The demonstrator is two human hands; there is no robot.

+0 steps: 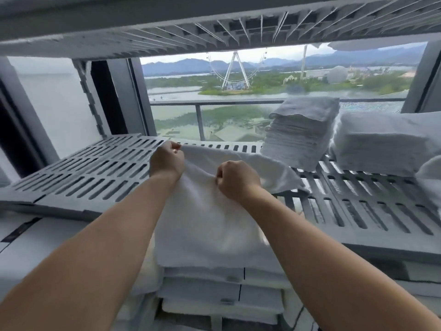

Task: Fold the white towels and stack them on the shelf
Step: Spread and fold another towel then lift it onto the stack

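I am looking across a grey slotted plastic shelf (83,177), its ribbed surface lying bare along the left edge. My left hand (167,161) is closing in a fist, pinching the far edge of a soft white towel (210,218) near the middle of the shelf's back. My right hand (235,179) is gripping the same towel in a tight fist, a little nearer the front edge, bunching the terry cloth between the two hands. The towel is draping from the shelf over its front edge, hanging limp onto a pile of flat folded white towels (222,292) below. Toward the right back corner a tall, neat stack of thin folded cloths (300,130) is standing, its layered edges showing. Just beside it, at the right edge, thicker fluffy white towels (381,144) are lying folded in a blocky heap.
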